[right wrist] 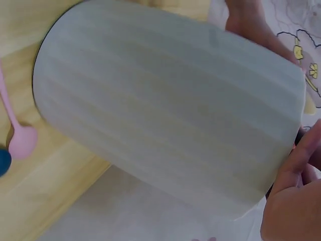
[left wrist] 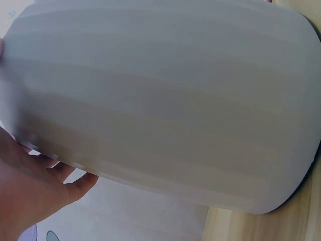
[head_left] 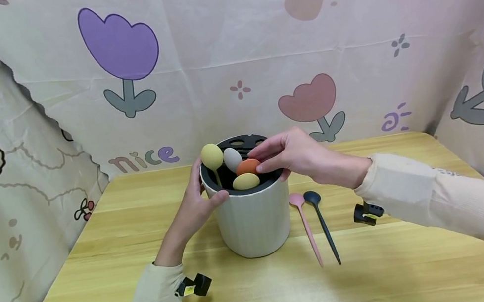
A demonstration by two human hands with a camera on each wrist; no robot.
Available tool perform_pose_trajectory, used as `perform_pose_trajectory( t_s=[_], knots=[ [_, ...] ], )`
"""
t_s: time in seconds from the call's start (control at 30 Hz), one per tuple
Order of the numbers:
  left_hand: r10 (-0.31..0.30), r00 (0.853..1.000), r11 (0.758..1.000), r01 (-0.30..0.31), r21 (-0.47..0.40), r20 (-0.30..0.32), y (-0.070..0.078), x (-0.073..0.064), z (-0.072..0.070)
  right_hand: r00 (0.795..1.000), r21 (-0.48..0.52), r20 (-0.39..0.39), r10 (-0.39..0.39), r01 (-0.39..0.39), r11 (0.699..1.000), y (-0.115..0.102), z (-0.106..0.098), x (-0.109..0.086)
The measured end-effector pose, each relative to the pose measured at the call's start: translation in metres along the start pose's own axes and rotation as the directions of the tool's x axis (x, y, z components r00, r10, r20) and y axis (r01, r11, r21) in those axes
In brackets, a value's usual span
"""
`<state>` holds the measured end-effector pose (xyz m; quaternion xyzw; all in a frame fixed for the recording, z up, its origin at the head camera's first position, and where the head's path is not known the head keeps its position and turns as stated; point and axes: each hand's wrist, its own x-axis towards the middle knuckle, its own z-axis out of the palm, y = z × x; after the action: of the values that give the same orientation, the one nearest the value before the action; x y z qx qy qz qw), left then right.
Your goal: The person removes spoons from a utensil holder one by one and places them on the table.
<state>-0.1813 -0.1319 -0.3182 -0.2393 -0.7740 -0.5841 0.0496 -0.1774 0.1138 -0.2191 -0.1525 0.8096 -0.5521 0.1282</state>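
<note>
right hand (head_left: 294,157) in over the rim, thumb and fingertips pinching an orange oval head (head_left: 247,167) in the mouth of the white container (head_left: 255,224)! left hand (head_left: 195,203) grips the other side, thumb hooked across the dark rim, fingers round the wall. crowding the orange one: a grey head (head_left: 232,159) behind, a yellow head (head_left: 246,181) in front, a taller yellow spoon (head_left: 212,156) at left. pink spoon (head_left: 296,199) and dark spoon (head_left: 312,197) lie side by side on the tabletop (head_left: 145,242), just right of the container.
</note>
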Motion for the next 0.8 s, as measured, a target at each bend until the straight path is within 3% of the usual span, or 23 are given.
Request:
perform_pose_trajectory(
  t_s=[0.3,0.8],
  knots=[
    [0.019,1.000,1.000,-0.020,-0.022,-0.008,-0.002,-0.001,0.000,0.997,-0.170,0.052,-0.059,0.067,0.983,-0.003,-0.003,0.009],
    [0.011,1.000,1.000,-0.011,-0.022,0.001,0.001,0.001,0.001,0.976,-0.265,0.071,-0.208,0.220,0.939,-0.004,-0.003,0.015]
  ],
)
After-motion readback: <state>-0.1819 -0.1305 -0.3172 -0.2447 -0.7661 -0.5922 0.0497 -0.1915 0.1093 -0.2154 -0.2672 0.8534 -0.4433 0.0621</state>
